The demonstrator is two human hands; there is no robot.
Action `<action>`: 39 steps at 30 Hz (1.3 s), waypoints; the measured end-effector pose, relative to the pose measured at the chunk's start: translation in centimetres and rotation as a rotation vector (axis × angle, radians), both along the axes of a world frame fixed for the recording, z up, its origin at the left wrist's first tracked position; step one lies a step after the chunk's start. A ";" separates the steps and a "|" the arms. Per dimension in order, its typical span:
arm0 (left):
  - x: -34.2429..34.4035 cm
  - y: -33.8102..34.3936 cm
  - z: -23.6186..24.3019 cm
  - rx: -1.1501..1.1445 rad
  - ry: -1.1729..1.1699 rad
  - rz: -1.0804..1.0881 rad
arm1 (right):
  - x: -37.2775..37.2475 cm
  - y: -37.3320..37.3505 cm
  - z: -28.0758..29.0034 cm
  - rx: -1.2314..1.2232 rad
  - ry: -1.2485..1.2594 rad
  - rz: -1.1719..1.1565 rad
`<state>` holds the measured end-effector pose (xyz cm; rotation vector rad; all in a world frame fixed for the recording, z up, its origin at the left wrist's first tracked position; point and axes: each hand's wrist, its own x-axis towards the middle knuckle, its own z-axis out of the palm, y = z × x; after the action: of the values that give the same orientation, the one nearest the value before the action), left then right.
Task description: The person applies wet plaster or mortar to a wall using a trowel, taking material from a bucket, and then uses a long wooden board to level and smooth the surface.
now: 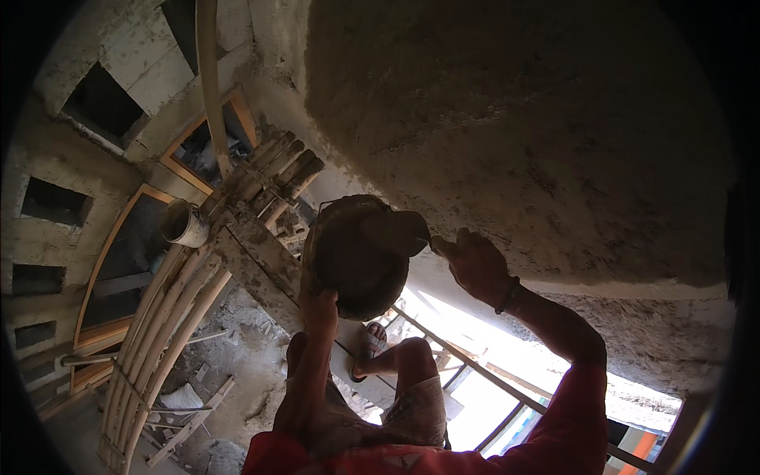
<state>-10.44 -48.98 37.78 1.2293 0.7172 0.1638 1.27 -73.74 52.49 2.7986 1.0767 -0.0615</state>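
My left hand [320, 313] grips the near rim of a round, dark pan [401, 286], its thumb over the edge. A thin wire handle runs along the pan's left side. Dark mortar [346, 261] seems to lie inside, though the shade makes it hard to tell. My right hand [477, 267] is closed on the handle of a trowel [402, 233], whose rounded blade reaches over the pan's right side. Close beyond both hands rises a wall [507, 134] with a dark, rough, damp-looking coat; a paler band borders it on the left.
I stand on narrow scaffold planks [257, 269], with one sandal [374, 340] showing. A bucket [184, 223] sits on bundled poles [162, 332] at left. Rubble covers the floor [210, 348] far below. A railing [475, 364] crosses a bright opening at lower right.
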 end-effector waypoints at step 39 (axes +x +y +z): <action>-2.6 -1.0 18.4 -0.120 0.100 0.044 | 5.6 -8.7 30.6 0.469 -0.009 -0.321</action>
<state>-13.06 -50.03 56.20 1.1140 0.8297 0.0945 6.89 -82.46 83.04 3.3631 0.6977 0.1946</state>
